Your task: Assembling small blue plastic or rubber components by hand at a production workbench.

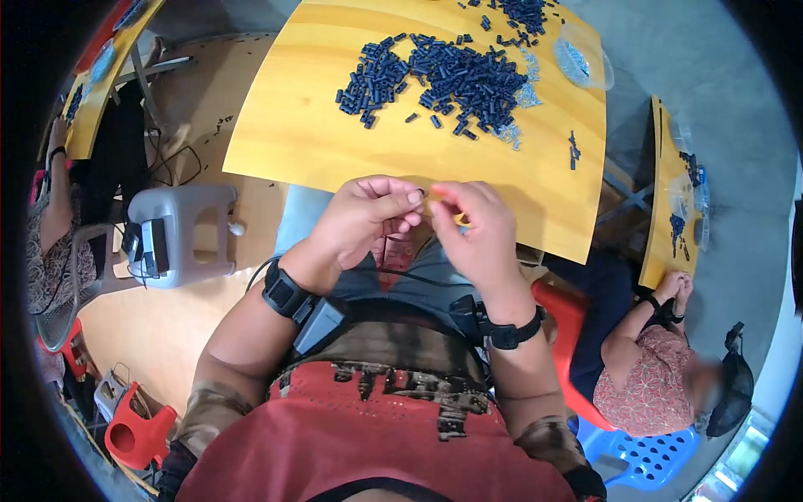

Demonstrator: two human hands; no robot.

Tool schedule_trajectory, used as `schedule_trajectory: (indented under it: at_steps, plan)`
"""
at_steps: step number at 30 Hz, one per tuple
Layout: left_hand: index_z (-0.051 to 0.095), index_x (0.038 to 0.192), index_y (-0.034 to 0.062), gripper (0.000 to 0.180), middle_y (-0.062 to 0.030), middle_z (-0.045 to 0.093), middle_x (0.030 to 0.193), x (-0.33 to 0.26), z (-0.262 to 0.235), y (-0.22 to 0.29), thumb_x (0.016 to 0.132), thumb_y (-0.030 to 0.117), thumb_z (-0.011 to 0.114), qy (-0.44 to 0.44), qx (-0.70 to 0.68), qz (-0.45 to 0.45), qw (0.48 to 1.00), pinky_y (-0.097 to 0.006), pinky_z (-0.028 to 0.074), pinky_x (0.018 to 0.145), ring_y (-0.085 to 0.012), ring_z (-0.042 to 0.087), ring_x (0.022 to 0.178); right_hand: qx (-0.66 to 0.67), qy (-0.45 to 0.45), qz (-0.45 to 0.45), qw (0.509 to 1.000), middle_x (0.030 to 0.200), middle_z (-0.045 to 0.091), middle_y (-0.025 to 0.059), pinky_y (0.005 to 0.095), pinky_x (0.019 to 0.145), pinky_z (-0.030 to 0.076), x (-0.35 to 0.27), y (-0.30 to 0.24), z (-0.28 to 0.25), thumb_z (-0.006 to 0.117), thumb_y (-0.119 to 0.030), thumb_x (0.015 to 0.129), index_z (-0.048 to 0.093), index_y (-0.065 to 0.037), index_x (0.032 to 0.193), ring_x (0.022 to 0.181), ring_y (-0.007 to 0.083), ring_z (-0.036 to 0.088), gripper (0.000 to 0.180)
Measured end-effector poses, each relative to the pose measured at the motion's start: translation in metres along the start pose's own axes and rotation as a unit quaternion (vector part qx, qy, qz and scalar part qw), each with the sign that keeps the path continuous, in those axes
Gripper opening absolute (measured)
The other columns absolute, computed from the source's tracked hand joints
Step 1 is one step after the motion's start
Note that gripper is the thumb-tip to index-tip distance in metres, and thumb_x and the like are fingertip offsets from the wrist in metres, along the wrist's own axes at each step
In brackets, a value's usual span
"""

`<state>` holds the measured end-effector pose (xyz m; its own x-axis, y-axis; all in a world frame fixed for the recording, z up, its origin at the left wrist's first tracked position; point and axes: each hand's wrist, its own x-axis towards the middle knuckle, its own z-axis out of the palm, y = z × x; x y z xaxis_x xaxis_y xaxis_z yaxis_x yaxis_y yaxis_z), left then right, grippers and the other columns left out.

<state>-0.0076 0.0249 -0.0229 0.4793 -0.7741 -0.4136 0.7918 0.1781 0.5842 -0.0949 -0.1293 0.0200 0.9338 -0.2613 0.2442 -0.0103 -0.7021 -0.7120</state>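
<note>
My left hand (364, 219) and my right hand (481, 233) meet just off the near edge of the yellow table (309, 109). The left thumb and fingers pinch a small dark piece (422, 193), mostly hidden by the fingertips. My right thumb and index finger are pressed together right beside it; what they hold is too small to make out. Beyond the hands lies a wide heap of short black cylindrical pieces (473, 84). Small silvery pieces (529, 88) are scattered along its right side.
A clear tub (583, 63) with small bluish pieces stands at the table's far right. A few dark pieces (574, 151) lie apart near the right edge. Left of me is a grey plastic stool (180, 243). A co-worker (640, 368) sits at another table (661, 209) on the right.
</note>
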Motion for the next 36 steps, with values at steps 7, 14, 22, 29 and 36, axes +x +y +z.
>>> schedule_trajectory:
  at_steps: [7,14,22,29,36]
  plan:
    - [0.062,0.093,0.0027,0.01,-0.0051,0.063,0.082,0.005,-0.004,0.006,0.087,0.01,0.061,0.025,-0.004,-0.001,1.0,-0.026,0.047,0.063,-0.0128,0.057,0.07,-0.045,0.113,0.151,0.981,0.073,0.062,0.0126,0.0301,0.057,0.049,0.014,0.081,-0.032,0.065,-0.005,0.076,0.065,-0.001,0.086,0.059,0.02,0.06,0.011]
    - [0.061,0.093,0.003,0.01,-0.0053,0.063,0.082,0.008,-0.003,0.011,0.088,0.012,0.06,0.052,0.001,-0.021,0.998,-0.024,0.046,0.057,-0.0133,0.06,0.065,-0.157,0.116,0.108,0.975,0.073,0.061,0.0133,0.0342,0.063,0.049,0.041,0.096,-0.037,0.065,-0.005,0.074,0.064,-0.002,0.081,0.067,0.0269,0.06,0.008]
    - [0.061,0.093,0.0039,0.011,-0.0049,0.063,0.083,0.008,-0.002,0.013,0.088,0.014,0.06,0.058,0.025,-0.043,0.997,-0.024,0.047,0.054,-0.0146,0.064,0.067,-0.161,0.115,0.111,0.974,0.073,0.06,0.0121,0.0361,0.062,0.048,0.019,0.114,-0.049,0.064,-0.004,0.074,0.062,-0.003,0.079,0.07,0.0274,0.059,0.006]
    - [0.061,0.094,0.0041,0.013,-0.0054,0.064,0.082,0.008,0.0,0.012,0.088,0.015,0.061,0.062,0.039,-0.042,0.996,-0.024,0.048,0.054,-0.0154,0.065,0.066,-0.138,0.125,0.06,0.981,0.073,0.059,0.0116,0.0352,0.063,0.047,0.031,0.103,-0.047,0.063,-0.002,0.074,0.062,-0.002,0.08,0.068,0.0267,0.058,0.006]
    - [0.061,0.095,0.0042,0.013,-0.0053,0.065,0.083,0.008,0.003,0.014,0.089,0.016,0.06,0.074,0.043,-0.044,0.995,-0.024,0.047,0.054,-0.0155,0.065,0.065,-0.133,0.112,0.035,0.984,0.074,0.059,0.0122,0.0352,0.064,0.047,0.038,0.109,-0.04,0.064,-0.003,0.074,0.063,-0.002,0.079,0.071,0.0279,0.058,0.005]
